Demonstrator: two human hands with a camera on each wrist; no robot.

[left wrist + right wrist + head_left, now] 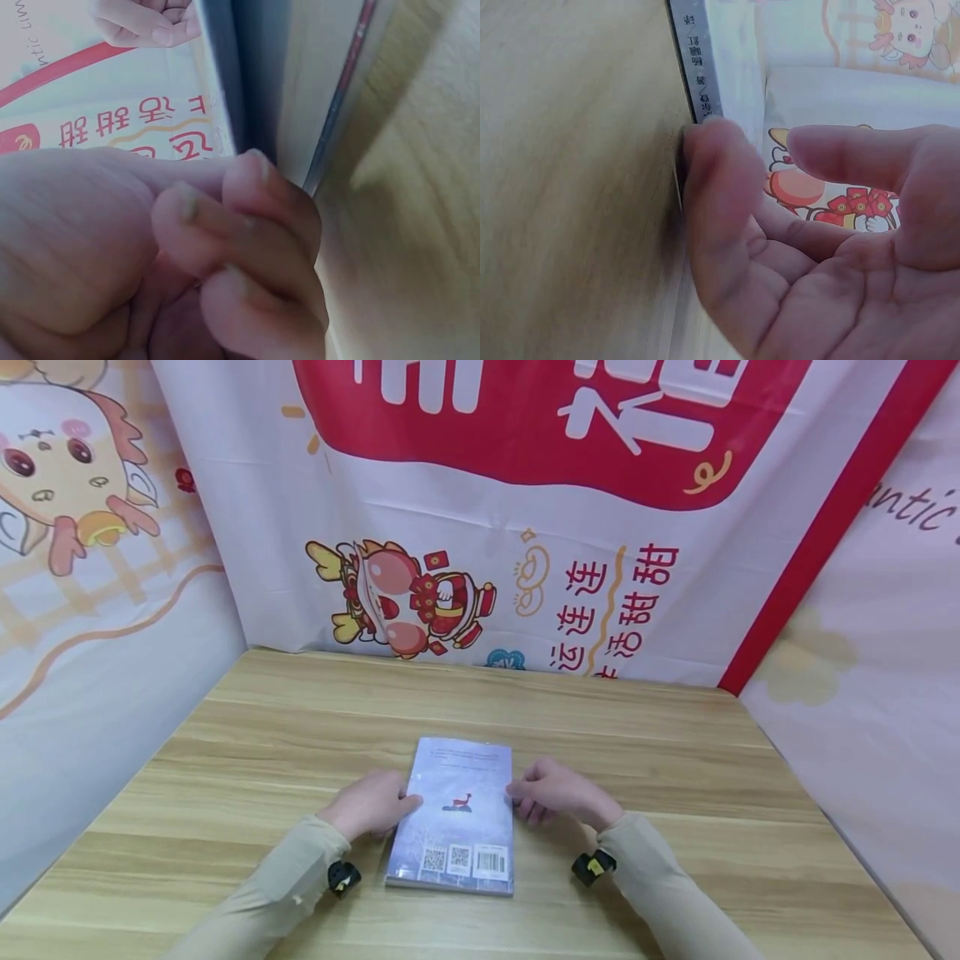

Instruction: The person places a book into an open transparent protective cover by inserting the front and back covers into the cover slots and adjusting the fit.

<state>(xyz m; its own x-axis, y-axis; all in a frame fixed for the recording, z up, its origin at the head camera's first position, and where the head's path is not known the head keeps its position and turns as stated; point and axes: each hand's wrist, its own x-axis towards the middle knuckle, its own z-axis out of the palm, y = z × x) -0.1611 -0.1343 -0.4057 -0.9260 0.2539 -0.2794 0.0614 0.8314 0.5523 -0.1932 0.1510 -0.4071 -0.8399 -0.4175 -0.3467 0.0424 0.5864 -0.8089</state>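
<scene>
A thin pale blue-purple book [465, 768] lies flat on the wooden table, back cover up, with a small red deer and printed codes. At its left side, my left hand [371, 802] grips the page edge, thumb over the cover and fingers curled below. In the left wrist view, a gap shows between the upper cover and the pages [319, 82] by those fingertips. My right hand [558, 792] is at the right side, its bent fingers [724, 187] touching the printed spine [695, 60]. Its thumb stands apart from the fingers, above the cover.
The wooden table [637, 735] spreads around the book on all sides. Behind it hangs a white and red printed cloth [450, 502], with more printed cloth at left and right. Each wrist wears a dark band [592, 866].
</scene>
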